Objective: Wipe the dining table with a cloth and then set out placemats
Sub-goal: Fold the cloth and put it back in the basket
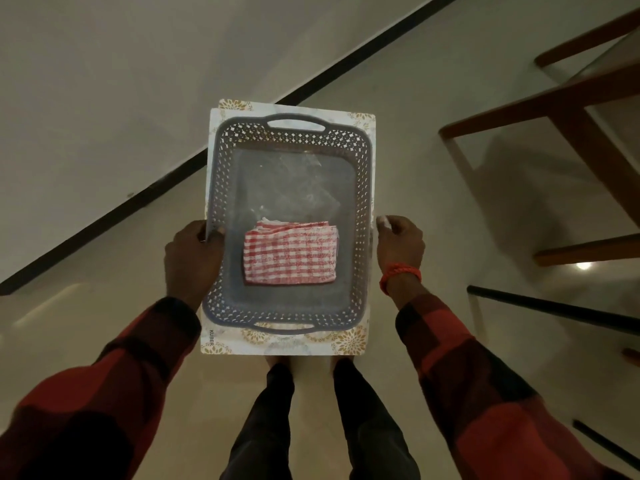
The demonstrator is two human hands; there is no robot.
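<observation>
Room: you stand on a pale tiled floor (104, 98) crossed by a dark strip, with wooden chair legs (554, 109) to your right.
Left hand (194, 258): you clamp the stack's left edge.
Right hand (400, 244): you clasp its right edge.
Placemats (349, 341): stacked beneath the grey tray (221, 188).
Cloth (290, 252): folded red check, lying in the tray's near half.

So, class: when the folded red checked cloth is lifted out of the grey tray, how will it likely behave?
The checked cloth probably goes floppy and unfolds, since its layered edges lie loose. It looks light. It could slide about in the tray, as nothing pins it.
</observation>
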